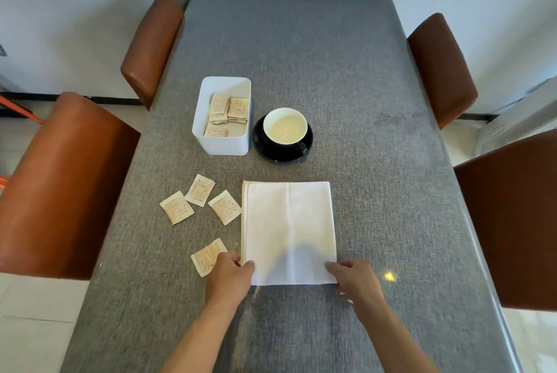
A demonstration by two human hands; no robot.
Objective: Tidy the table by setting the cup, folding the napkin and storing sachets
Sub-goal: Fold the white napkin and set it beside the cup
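Observation:
A white napkin (289,228) lies folded flat on the grey table (376,191). My left hand (230,279) pinches its near left corner, and my right hand (355,280) pinches its near right corner. Behind the napkin a black cup (284,130) with a cream inside stands on a black saucer (265,152). To the cup's left is a white box (223,143) with several sachets inside. Three loose sachets (224,207) lie left of the napkin, and another sachet (206,256) lies partly under my left hand.
Brown chairs stand at both sides: two on the left (60,185) (150,47) and two on the right (443,68) (512,216). A white wall is behind the far table edge.

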